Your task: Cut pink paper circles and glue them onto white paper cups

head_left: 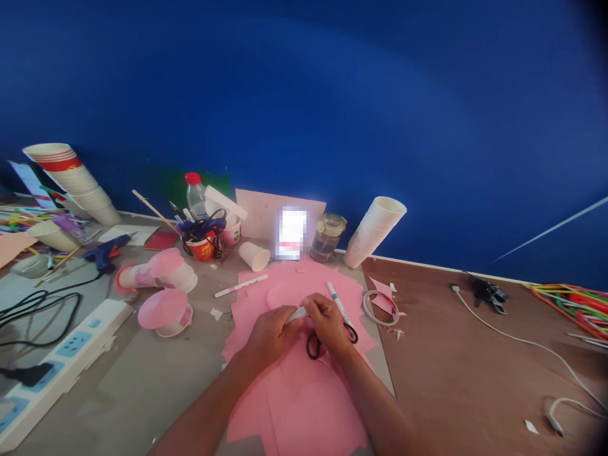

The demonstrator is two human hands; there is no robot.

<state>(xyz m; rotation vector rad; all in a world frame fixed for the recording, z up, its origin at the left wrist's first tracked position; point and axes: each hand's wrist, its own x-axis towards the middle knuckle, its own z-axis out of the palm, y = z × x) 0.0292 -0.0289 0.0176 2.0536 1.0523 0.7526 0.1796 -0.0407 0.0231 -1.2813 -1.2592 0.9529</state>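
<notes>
The head-worn camera looks forward and down over the worktop [137,386] to the blue wall [304,114] behind it. It sits near, with the left hand [270,334] and right hand [327,322] just below centre.

A white power strip [59,360] and blue glue gun [101,254] share the counter [142,380] with a lidded jar [327,239], apparently glass, before a blue wall [304,95].

Fingers [317,305] hold whitish object [297,314] over pink paper [318,408].

Nothing is legible: the markings on the red cup [204,249] are too small.
</notes>
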